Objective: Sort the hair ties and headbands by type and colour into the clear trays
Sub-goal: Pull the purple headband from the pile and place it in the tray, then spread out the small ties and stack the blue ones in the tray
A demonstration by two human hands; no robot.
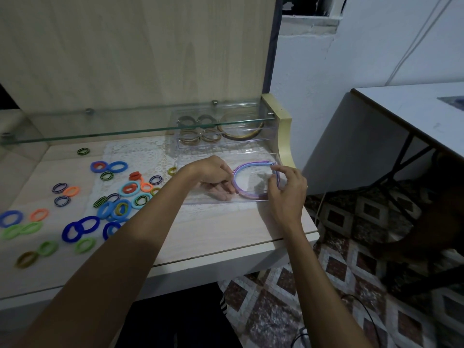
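A clear tray (251,153) lies at the right end of the wooden desk. Inside it are thin pink, purple and blue headbands (253,163) nested in one curve. My left hand (213,173) pinches the left side of the headbands, fingers curled down into the tray. My right hand (286,189) pinches their right side near the tray's right wall. A second clear tray (180,144) behind, under the glass shelf, holds brown and tan hair ties and headbands. Several loose hair ties (118,199) in blue, green, orange and striped colours lie scattered on the desk's left half.
A glass shelf (100,133) spans the back of the desk above the rear tray. A white lace mat (140,154) covers the desk's middle. The desk's curved side panel (283,136) stands right of the trays. A white table (414,109) stands at the right over patterned floor.
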